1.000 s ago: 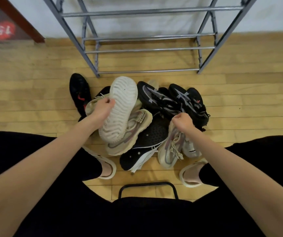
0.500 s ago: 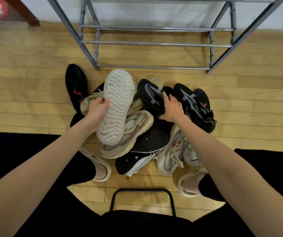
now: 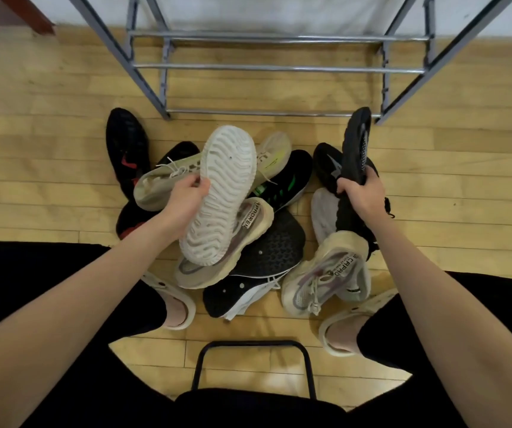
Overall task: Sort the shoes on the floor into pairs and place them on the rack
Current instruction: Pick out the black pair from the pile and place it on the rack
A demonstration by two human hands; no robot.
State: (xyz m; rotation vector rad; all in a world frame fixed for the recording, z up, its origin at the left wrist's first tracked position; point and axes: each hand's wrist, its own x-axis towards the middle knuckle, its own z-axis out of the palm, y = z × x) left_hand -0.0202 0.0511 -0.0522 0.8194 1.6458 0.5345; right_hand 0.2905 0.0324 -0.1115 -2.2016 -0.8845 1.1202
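The left hand (image 3: 186, 200) grips a pale shoe (image 3: 222, 196) by its side edge, white sole turned up toward the person, its long axis running from heel near the wrist to toe pointing away toward the rack (image 3: 279, 67). The right hand (image 3: 361, 196) is curled round a black shoe (image 3: 355, 143), held on edge so its dark sole faces left and its toe points up and away at the rack's lower right leg. Between and beneath the two hands lies the heap: I count two beige sneakers with lettered heel tabs, one (image 3: 242, 242) under the left hand's shoe, one (image 3: 329, 276) just below the right wrist, toe toward the person. A greenish-beige shoe (image 3: 162, 189) sits behind the left hand. Two black shoes with red marks (image 3: 126, 149) lie left of it. A black mesh shoe (image 3: 261, 267) lies upside down between the forearms, and one with green stripes (image 3: 288, 180) beyond it. The rack shows three rails, standing on the wooden floor (image 3: 32, 118).
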